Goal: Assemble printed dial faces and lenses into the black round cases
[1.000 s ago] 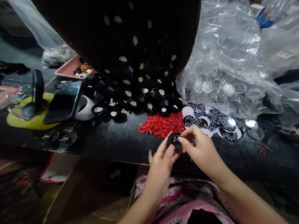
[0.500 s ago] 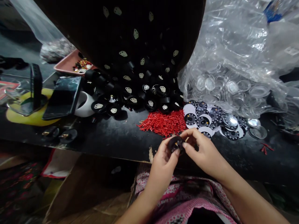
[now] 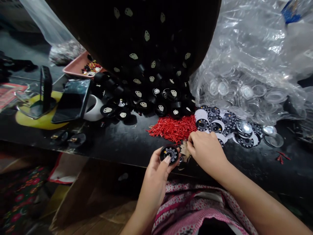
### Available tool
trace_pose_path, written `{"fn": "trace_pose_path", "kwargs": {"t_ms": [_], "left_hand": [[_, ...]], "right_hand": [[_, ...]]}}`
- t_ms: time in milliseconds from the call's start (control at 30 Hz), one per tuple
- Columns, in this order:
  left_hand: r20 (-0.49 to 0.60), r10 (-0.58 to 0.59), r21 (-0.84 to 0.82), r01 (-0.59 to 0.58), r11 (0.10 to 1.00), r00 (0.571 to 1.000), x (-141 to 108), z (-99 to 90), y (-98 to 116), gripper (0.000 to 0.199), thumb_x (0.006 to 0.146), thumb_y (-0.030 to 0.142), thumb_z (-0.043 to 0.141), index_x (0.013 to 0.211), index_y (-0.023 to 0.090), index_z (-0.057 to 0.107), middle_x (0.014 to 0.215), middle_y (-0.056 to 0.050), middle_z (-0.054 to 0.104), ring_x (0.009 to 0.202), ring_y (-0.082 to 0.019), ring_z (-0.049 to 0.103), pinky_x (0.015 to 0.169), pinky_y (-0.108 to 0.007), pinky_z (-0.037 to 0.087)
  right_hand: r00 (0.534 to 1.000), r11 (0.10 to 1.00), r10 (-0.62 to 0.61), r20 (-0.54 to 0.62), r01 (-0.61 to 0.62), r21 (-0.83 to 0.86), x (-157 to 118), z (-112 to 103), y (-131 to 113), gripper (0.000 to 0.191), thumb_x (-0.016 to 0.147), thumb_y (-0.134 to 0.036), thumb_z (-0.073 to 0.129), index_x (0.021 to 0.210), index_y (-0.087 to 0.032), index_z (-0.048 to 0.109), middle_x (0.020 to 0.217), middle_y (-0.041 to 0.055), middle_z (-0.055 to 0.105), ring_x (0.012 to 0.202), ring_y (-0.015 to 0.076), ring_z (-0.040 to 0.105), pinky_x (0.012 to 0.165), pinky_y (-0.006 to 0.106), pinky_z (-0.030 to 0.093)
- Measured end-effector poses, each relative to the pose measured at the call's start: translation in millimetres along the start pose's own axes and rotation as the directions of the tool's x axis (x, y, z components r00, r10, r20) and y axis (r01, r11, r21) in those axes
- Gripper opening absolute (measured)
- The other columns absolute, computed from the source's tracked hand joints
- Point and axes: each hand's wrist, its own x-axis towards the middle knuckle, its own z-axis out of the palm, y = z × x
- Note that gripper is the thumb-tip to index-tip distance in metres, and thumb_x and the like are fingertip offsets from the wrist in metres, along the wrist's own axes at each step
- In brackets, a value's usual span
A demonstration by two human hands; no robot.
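My left hand [image 3: 156, 171] grips a round black gauge [image 3: 170, 151] near the table's front edge, its numbered dial turned up and my thumb lying on the face. To the right of it, my right hand [image 3: 207, 150] is closed, fingers curled down at the near edge of a heap of thin red pointers [image 3: 171, 128]. What its fingertips pinch, if anything, is hidden. Just beyond that hand lie loose printed dial discs [image 3: 216, 126], black and white, overlapping one another.
Black gauge housings [image 3: 143, 104] pour from a big dark container [image 3: 181, 32] at the back. Clear round covers [image 3: 251, 94] fill a plastic bag on the right. Leftward are a phone [image 3: 72, 101], a white ring [image 3: 94, 109], two dark round parts and a pink tray [image 3: 74, 63].
Both hands were together on the gauge. My right hand has let go and moved to the red heap; my left has lowered slightly leftward, the dial now facing up. The view has shifted a little.
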Motion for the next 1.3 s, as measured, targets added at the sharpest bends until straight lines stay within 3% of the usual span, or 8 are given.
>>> {"fn": "trace_pose_path", "kwargs": {"t_ms": [100,267,500,633,767,967,1133,1300], "left_hand": [[0.045,-0.064,-0.109,0.069,0.992,0.997,-1,9.1,3,0.025,0.089,0.032,0.067,0.111,0.022,0.062,0.114,-0.008,0.075,0.109,-0.024,0.071,0.098,-0.04,0.054],[0.168,-0.162,-0.187,0.193,0.963,0.972,-2,21.4,1,0.025,0.093,0.032,0.062,0.117,0.024,0.059,0.127,-0.009,0.069,0.111,-0.025,0.07,0.096,-0.044,0.055],[0.013,0.115,0.167,-0.115,0.979,0.993,-7,19.2,-6,0.04,0.086,0.038,0.069,0.123,0.027,0.061,0.129,-0.007,0.068,0.126,-0.028,0.06,0.111,-0.043,0.043],[0.027,0.069,0.008,-0.069,0.998,0.997,-2,26.0,-1,0.045,0.091,0.035,0.064,0.134,0.03,0.053,0.122,-0.004,0.071,0.119,-0.023,0.064,0.107,-0.04,0.047],[0.103,-0.038,-0.066,0.045,0.997,0.994,4,36.0,-1,0.026,0.086,0.024,0.067,0.112,0.022,0.062,0.107,-0.003,0.073,0.105,-0.021,0.069,0.097,-0.034,0.052],[0.142,0.08,0.105,-0.095,0.99,0.987,4,30.0,-8,0.024,0.088,0.03,0.068,0.112,0.026,0.064,0.109,-0.002,0.071,0.105,-0.019,0.066,0.098,-0.034,0.05],[0.17,0.174,0.194,-0.206,0.959,0.97,0,26.7,-7,0.02,0.088,0.031,0.069,0.107,0.026,0.065,0.102,0.0,0.071,0.099,-0.017,0.065,0.093,-0.03,0.05],[0.177,0.155,0.173,-0.186,0.967,0.972,-5,28.8,-4,0.018,0.088,0.031,0.069,0.104,0.025,0.065,0.1,0.001,0.071,0.096,-0.015,0.065,0.09,-0.028,0.05]], "right_hand": [[0.999,0.989,-0.031,0.021,0.028,0.146,0,-2,2,0.017,0.094,-0.02,0.054,0.079,-0.017,0.062,0.083,0.0078,0.072,0.077,0.0219,0.063,0.077,0.038,0.036],[1.0,0.862,-0.012,-0.005,0.013,0.506,-12,-4,4,0.01,0.09,-0.019,0.061,0.08,-0.02,0.062,0.08,0.0008,0.071,0.069,0.0165,0.059,0.075,0.034,0.037],[0.978,0.894,-0.105,-0.18,0.172,0.414,-22,-7,5,0.008,0.089,-0.014,0.06,0.082,-0.018,0.061,0.081,0.0032,0.067,0.078,0.0203,0.058,0.076,0.037,0.033],[0.988,0.76,-0.066,-0.136,0.138,0.635,-27,-14,5,0.011,0.093,-0.019,0.059,0.083,-0.02,0.062,0.081,0.0004,0.064,0.075,0.0168,0.057,0.074,0.033,0.037],[0.989,0.735,-0.056,-0.14,0.136,0.664,-32,-17,2,0.012,0.095,-0.019,0.058,0.084,-0.021,0.063,0.083,0.0001,0.064,0.079,0.017,0.057,0.077,0.034,0.038],[0.99,0.789,-0.066,-0.125,0.128,0.6,-32,-18,3,0.013,0.094,-0.02,0.058,0.082,-0.021,0.063,0.082,0.0013,0.064,0.081,0.019,0.057,0.077,0.036,0.037],[0.992,0.727,-0.056,-0.113,0.118,0.676,-32,-20,5,0.016,0.095,-0.022,0.056,0.08,-0.021,0.061,0.079,0.0012,0.063,0.078,0.0185,0.058,0.074,0.034,0.04],[0.993,0.664,-0.056,-0.104,0.114,0.739,-36,-20,7,0.016,0.095,-0.024,0.057,0.079,-0.022,0.061,0.079,0.0003,0.063,0.078,0.0178,0.059,0.074,0.033,0.042]]}}
